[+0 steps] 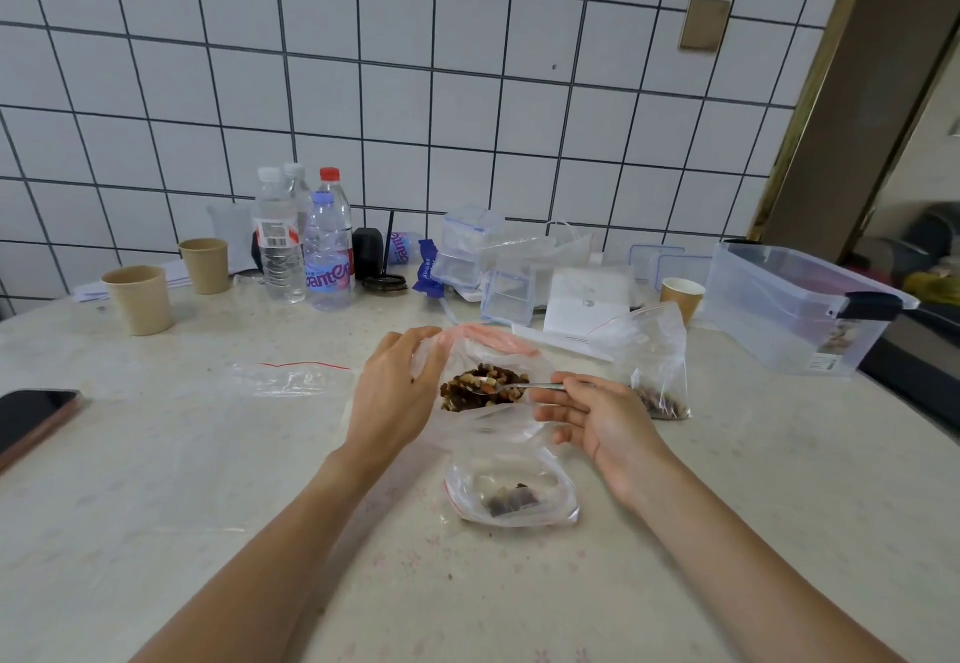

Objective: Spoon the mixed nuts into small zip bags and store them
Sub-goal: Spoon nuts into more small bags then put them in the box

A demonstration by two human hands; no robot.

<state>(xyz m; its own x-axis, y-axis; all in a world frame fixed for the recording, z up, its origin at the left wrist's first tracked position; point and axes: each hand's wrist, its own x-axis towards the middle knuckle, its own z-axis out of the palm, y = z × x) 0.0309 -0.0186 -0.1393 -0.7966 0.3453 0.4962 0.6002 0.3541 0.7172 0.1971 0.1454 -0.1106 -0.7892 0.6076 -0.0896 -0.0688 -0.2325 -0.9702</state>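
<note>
**Spoon in the Big Bag, Little Bag Waiting Below**

We held the spoon (511, 388) in our right hand (592, 418). Our thumb and first finger pinched its handle, and the other fingers curled loosely under it. The spoon lay flat, its long way running sideways, with the bowl pointing left from our fingers. The bowl sat right on the mixed nuts (480, 386) inside the big bag (488, 350).

Our left hand (397, 392) was on the other side of the nuts. Its fingers curled round the big bag's edge and held the mouth open.

The small zip bag (511, 493) we were filling lay just below our right fingers, closer to our body. It already had a few nuts in the bottom. Its mouth seemed to face up toward the big bag, though we could not tell how wide it gaped. Our right hand was the nearer one to it, so we think the next move was a short trip: lift the spoon out, bring it back toward us, and tip it in. The floppy lip of the big bag lay between, and nuts could spill there.

Another filled bag (657, 366) stood just past our right fingers. An empty bag (291, 379) lay well off to the left of our left hand. The storage box (789, 309) waited far to the right.
</note>
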